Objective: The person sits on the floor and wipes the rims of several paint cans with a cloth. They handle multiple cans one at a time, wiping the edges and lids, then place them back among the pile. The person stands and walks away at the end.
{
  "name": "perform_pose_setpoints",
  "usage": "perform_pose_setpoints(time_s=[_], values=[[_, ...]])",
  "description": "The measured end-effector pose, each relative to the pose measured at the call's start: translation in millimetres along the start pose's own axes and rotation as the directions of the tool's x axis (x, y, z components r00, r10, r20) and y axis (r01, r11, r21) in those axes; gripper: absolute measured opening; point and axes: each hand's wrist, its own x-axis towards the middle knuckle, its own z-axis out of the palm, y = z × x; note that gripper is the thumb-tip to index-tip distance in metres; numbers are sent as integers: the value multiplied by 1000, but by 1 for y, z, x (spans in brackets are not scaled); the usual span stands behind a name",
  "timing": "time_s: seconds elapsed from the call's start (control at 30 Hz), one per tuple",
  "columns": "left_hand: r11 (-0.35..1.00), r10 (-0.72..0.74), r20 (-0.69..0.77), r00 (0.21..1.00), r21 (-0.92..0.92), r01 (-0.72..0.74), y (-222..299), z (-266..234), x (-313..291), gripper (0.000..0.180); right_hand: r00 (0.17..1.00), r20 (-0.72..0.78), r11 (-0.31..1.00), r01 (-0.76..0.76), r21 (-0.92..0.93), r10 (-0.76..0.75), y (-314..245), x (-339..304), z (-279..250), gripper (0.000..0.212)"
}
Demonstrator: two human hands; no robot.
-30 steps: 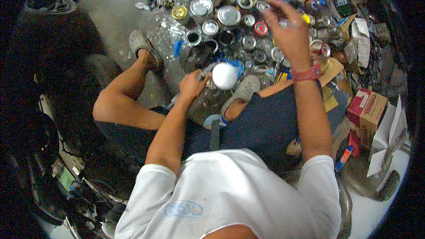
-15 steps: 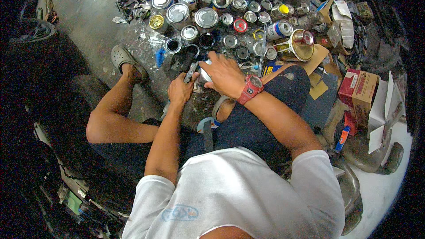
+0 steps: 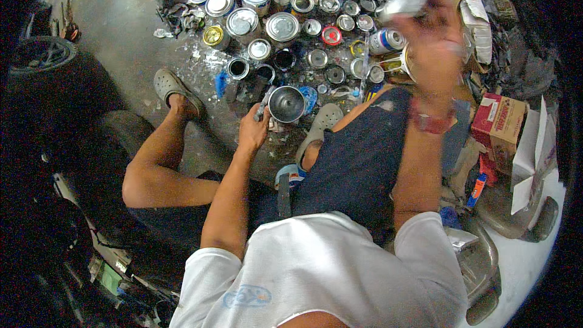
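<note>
My left hand [image 3: 252, 129] is closed round the grey handle of what looks like a spray gun [image 3: 262, 107]. Its round metal cup [image 3: 287, 104] faces up uncovered, grey inside, with any contents hard to make out. My right hand [image 3: 434, 39], with a red watch on its wrist, is raised over the far right cans and smeared by motion. It grips a blurred silvery-white piece, seemingly the cup's lid [image 3: 405, 3]. Two open cans of dark paint, one [image 3: 237, 68] and another [image 3: 265, 73], stand just beyond my left hand.
Many paint cans, such as a large lidded one [image 3: 282, 27], crowd the floor ahead. A blue-and-white can [image 3: 386, 41] lies tipped at the right. A red-and-tan carton [image 3: 499, 123] sits beside my right knee. A wheel [image 3: 41, 58] stands at far left.
My right hand has left the cup and swung up to the far right, carrying the pale piece. The cup's inside now shows. My left hand stays nearly in place.
</note>
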Motion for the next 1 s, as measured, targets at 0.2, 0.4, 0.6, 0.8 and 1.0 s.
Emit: perform_pose_setpoints(time_s=[0.2, 0.4, 0.6, 0.8, 1.0], values=[[971, -19, -60, 998, -238, 5, 5, -4, 14, 60, 962, -231, 989, -137, 57, 147, 95, -11, -55, 68], [976, -73, -93, 993, -210, 53, 20, -27, 10, 54, 909, -75, 846, -410, -342, 410, 244, -120, 32, 89], [957, -134, -55, 989, -264, 115, 29, -44, 6, 46, 952, 63, 841, -233, -489, 301, 291, -162, 59, 94], [908, -267, -234, 935, -387, 162, 63, -82, 4, 36, 893, 191, 649, -136, -749, 407, 302, -176, 59, 87], [660, -223, -259, 940, -750, -50, 117, -135, -8, 57, 962, 42, 734, -177, -656, 269, 273, -180, 44, 75]])
